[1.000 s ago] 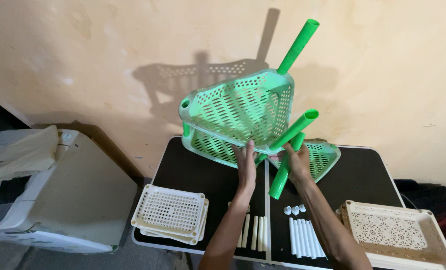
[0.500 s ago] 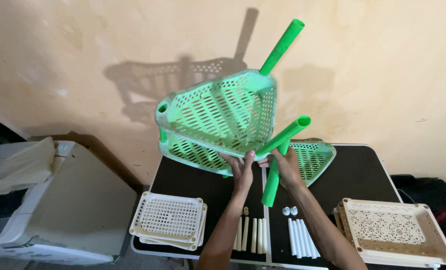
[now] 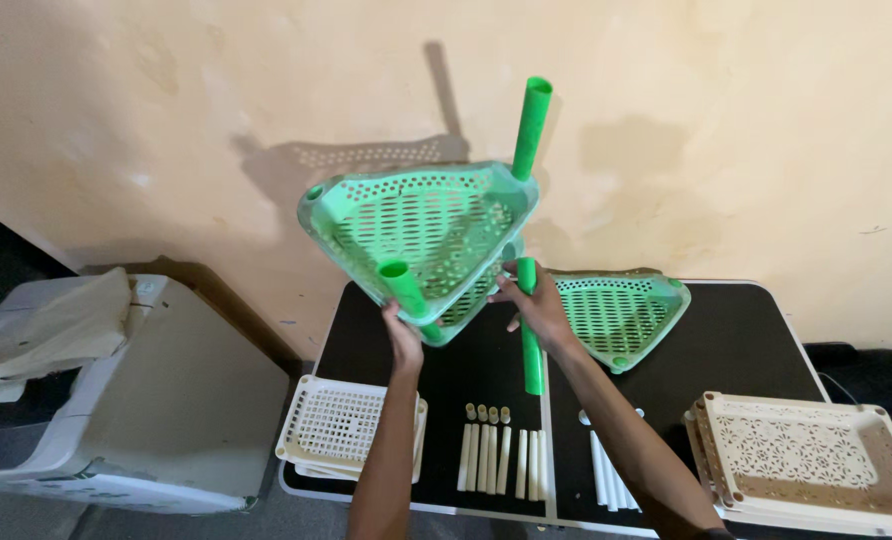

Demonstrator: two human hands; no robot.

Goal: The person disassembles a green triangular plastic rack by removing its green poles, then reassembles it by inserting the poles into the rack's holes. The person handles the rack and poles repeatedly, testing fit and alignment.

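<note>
Green triangular basket rack [image 3: 421, 235] held up over the bench [image 3: 746, 330], its lower tier mostly hidden. Left hand [image 3: 403, 338] clamps a corner, right hand [image 3: 536, 305] grips a green tube [image 3: 529, 325]. Since a second ago it's swung face-on; white tubes [image 3: 501, 460] lie below.

On the table [image 3: 746, 330], a basket [image 3: 621, 315] lies at the back, tubes [image 3: 501, 460] in front at the middle. Trays sit at both front corners, one left [image 3: 346, 428], one right [image 3: 811, 455]; a cabinet [image 3: 136, 400] stands left of the table.
</note>
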